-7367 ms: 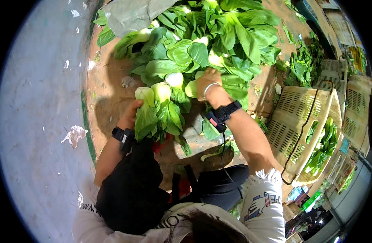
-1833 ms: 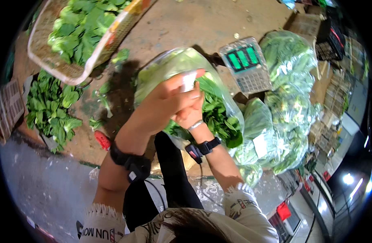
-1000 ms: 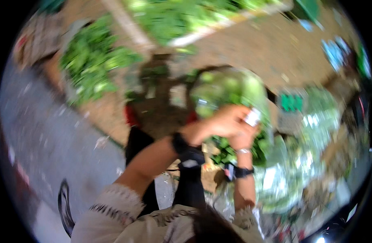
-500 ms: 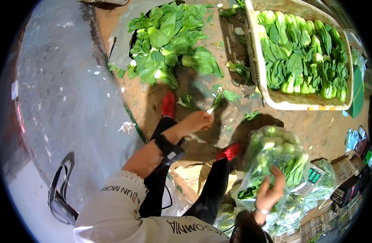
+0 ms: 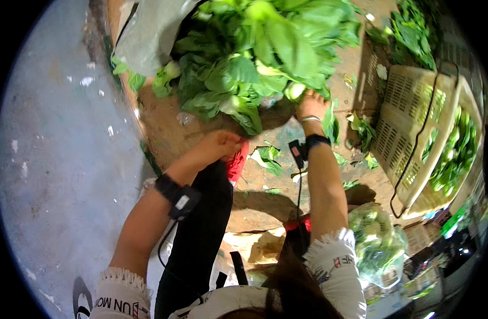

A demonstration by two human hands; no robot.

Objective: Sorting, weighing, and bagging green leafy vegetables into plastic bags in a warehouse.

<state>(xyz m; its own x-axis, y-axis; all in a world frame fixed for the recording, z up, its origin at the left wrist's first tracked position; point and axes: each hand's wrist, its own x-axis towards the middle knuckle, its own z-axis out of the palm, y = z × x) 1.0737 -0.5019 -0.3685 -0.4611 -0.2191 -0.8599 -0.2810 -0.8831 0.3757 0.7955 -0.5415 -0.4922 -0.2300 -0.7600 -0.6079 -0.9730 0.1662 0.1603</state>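
Observation:
My right hand (image 5: 312, 106) reaches to the near right edge of a big leafy pile of bok choy (image 5: 238, 74) on the floor. Its fingers close round the pale base of one bok choy (image 5: 294, 91). Lower and to the left, my left hand (image 5: 221, 144) hovers over my red shoe (image 5: 236, 164), just short of the pile. Those fingers are curled together, and whatever they may hold is hidden.
A cream plastic crate (image 5: 403, 111) with rows of bok choy stands at the right. Below it sits a clear bag of bok choy (image 5: 374, 234). Loose leaves (image 5: 268, 159) litter the brown floor. A grey sheet (image 5: 151, 40) lies beside the pile.
My right hand has left the clear bag and come up to the bok choy pile. My left hand has shifted slightly left. The view has moved closer to the pile and turned.

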